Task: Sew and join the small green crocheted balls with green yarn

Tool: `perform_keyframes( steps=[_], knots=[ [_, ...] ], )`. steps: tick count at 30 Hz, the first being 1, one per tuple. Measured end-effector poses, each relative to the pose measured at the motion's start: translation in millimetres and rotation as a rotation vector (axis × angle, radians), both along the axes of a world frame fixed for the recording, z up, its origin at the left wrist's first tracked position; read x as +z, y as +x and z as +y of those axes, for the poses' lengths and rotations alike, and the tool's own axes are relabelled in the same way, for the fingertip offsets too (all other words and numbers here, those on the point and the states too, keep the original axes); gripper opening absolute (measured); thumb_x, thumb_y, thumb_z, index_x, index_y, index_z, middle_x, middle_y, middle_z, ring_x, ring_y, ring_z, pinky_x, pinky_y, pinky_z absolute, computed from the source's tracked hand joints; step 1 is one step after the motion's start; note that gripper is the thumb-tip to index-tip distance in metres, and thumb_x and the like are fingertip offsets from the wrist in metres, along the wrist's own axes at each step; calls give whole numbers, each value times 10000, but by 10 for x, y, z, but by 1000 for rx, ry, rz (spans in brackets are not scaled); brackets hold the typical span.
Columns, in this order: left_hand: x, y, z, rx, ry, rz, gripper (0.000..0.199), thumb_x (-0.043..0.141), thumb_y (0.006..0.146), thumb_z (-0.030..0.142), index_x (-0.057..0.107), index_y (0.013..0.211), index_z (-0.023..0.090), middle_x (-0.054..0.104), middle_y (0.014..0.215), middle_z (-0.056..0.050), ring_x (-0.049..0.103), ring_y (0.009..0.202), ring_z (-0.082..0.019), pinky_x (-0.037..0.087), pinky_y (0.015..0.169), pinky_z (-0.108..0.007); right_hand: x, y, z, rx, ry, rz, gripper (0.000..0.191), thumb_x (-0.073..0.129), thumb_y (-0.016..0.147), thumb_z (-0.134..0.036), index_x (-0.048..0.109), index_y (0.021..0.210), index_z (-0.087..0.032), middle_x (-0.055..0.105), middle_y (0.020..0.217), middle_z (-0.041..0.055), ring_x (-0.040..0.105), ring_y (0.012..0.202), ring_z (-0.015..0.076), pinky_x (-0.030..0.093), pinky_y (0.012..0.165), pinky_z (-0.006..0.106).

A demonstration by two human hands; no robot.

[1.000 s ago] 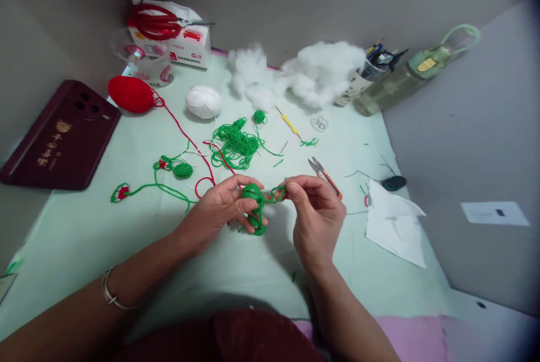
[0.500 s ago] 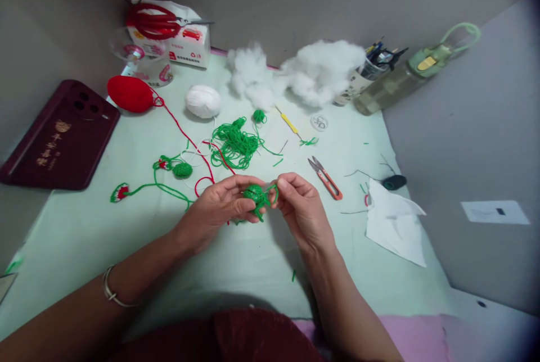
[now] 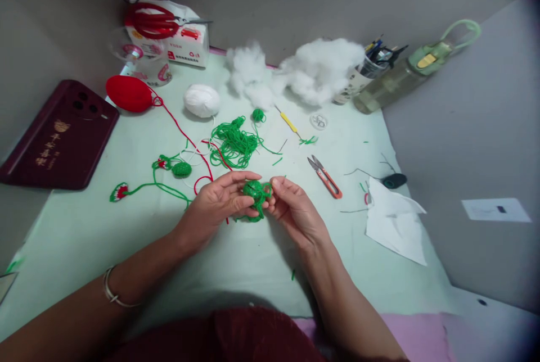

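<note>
Held between the thumb and fingers of my left hand [image 3: 221, 199] is a green crocheted piece [image 3: 253, 190] with a rounded top and dangling green parts below. The fingertips of my right hand [image 3: 295, 204] pinch a green yarn strand at the right side of that piece. Whether a needle is in those fingers I cannot make out. Beyond my hands lies a tangle of green yarn [image 3: 236, 143]. To its left sit a small green crocheted ball [image 3: 181, 169] and a red, white and green crocheted wedge [image 3: 120, 191].
Orange thread snips [image 3: 324, 177] lie to the right, near a white tissue [image 3: 392, 221]. A yellow-handled crochet hook [image 3: 289, 122], white stuffing [image 3: 320, 69], a white yarn ball [image 3: 201, 100] and a red yarn ball [image 3: 129, 94] are farther back. A green bottle [image 3: 396, 81] leans at back right.
My right hand has moved slightly left, closer to the green crocheted piece, and the strand between them looks shorter. My left hand keeps its hold with little movement.
</note>
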State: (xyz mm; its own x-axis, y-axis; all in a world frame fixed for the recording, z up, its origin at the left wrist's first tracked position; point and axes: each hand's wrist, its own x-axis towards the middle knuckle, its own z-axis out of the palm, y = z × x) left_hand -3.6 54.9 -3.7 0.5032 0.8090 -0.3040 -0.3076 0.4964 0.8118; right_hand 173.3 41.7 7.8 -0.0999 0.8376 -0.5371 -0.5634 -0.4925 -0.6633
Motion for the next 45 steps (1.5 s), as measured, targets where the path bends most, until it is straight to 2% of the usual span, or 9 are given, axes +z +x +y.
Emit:
perform_keyframes(
  steps=[6, 10, 17, 22, 25, 29, 33, 45],
  knots=[
    [29, 18, 6, 36, -5, -1, 363, 787, 802, 260, 649, 1129, 183, 730, 964, -38, 735, 850, -179, 622, 741, -285, -18, -34, -10, 1, -30, 34, 312, 928, 605, -310, 668, 640, -143, 602, 524, -41, 557, 469, 54, 502, 491, 139],
    [22, 34, -5, 56, -7, 6, 366, 814, 771, 273, 640, 1078, 174, 714, 904, -21, 722, 816, -160, 617, 713, -265, -12, -67, -32, -8, -9, -14, 298, 909, 636, -322, 671, 659, -144, 609, 543, -35, 512, 459, 40, 458, 475, 133],
    [26, 14, 1, 84, -11, 56, 370, 809, 782, 303, 640, 1085, 176, 702, 892, -14, 705, 781, -142, 609, 716, -265, 27, -95, -56, -36, 101, -172, 270, 871, 688, -351, 688, 686, -152, 598, 544, -30, 495, 485, 60, 432, 512, 181],
    [59, -1, 11, 93, -18, 41, 358, 796, 801, 312, 623, 1079, 165, 713, 878, -22, 734, 789, -170, 610, 697, -262, 10, -81, -82, -39, 230, -355, 143, 814, 766, -292, 737, 775, -171, 656, 635, -13, 576, 583, 93, 485, 619, 225],
    [68, -9, 14, 96, -18, 36, 353, 794, 803, 315, 623, 1073, 163, 715, 875, -22, 733, 785, -168, 611, 685, -257, 14, -70, -95, -2, 320, -464, 98, 775, 814, -279, 760, 850, -190, 682, 716, -3, 608, 633, 113, 513, 659, 256],
    [73, -19, 24, 78, -21, 27, 319, 795, 797, 321, 646, 1038, 174, 710, 869, -10, 720, 769, -151, 611, 671, -246, 66, -45, -102, 32, 506, -638, 23, 754, 825, -212, 774, 836, -209, 655, 774, -3, 594, 634, 108, 488, 623, 259],
    [85, -24, 28, 44, -40, 22, 303, 797, 796, 338, 661, 1015, 177, 702, 839, -4, 699, 736, -131, 605, 653, -233, 109, 36, -99, 108, 680, -782, 111, 706, 875, -165, 786, 908, -235, 654, 794, 10, 585, 704, 124, 459, 652, 274],
    [73, -43, 14, -23, -60, 27, 317, 784, 810, 373, 689, 1047, 185, 712, 849, -10, 688, 741, -129, 587, 674, -242, 171, 337, -84, 393, 773, -764, 281, 608, 964, -177, 756, 1157, -316, 609, 870, 21, 573, 828, 141, 443, 734, 292]
  ],
)
